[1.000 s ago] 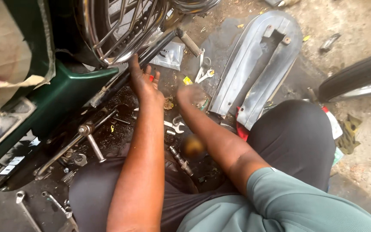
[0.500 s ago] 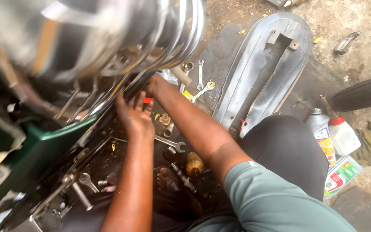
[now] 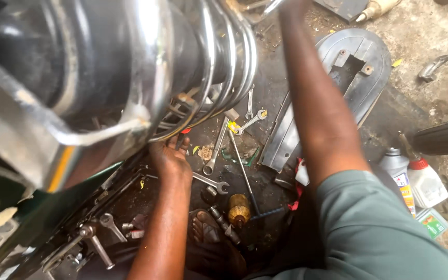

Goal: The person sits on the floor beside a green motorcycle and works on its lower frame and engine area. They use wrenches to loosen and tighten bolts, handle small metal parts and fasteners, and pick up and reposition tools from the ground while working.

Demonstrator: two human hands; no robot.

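Left hand point(image 3: 169, 158) curled up under the chrome spring point(image 3: 224, 67), gripping something red w/ fingers, right arm reaching past frame top so can't tell its grip; spanners point(image 3: 211, 182) lie close on the floor.

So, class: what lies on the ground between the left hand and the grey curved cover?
In the head view, between left hand and grey cover: loose spanners, a socket tool and a long thin rod.

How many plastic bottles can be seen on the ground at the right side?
2. A grey bottle stands beside the knee, and a white bottle with a red cap stands just right of it, touching or nearly so. Others may be hidden behind the person's body.
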